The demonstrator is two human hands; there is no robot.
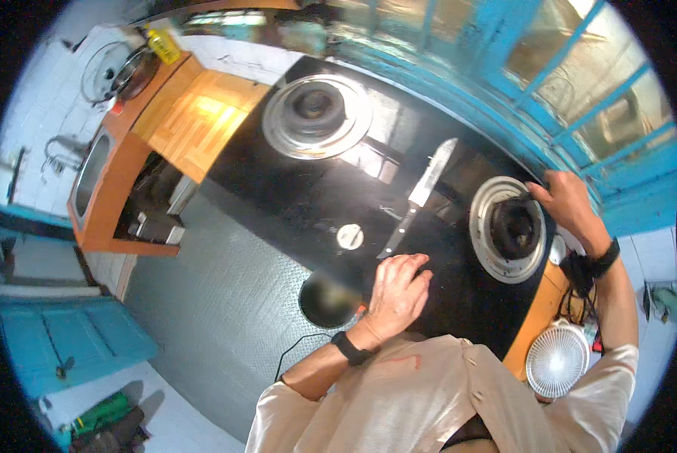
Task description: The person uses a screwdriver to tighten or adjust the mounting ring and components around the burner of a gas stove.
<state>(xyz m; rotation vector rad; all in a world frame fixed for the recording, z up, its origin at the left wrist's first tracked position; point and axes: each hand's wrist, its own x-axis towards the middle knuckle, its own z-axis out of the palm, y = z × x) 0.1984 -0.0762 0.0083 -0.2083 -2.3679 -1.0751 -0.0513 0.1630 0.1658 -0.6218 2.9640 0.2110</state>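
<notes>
My left hand (400, 296) is over the front edge of the black glass cooktop (278, 185), fingers stretched out and nothing visible in them. Just beyond its fingertips lies a knife (420, 198) with a black handle, its blade pointing away from me. A round white knob (349, 236) is on the surface to the left. My right hand (569, 200) is at the far right edge of the right burner (507, 229), fingers curled and thumb by the dark burner centre. What they hold, if anything, is hidden.
A second burner (316, 113) is at the far left. A dark round object (327, 300) is beside my left wrist, past the front edge. A white fan (557, 360) stands right. Blue window bars (550, 106) run behind; a sink (93, 177) and lidded pot (133, 73) are left.
</notes>
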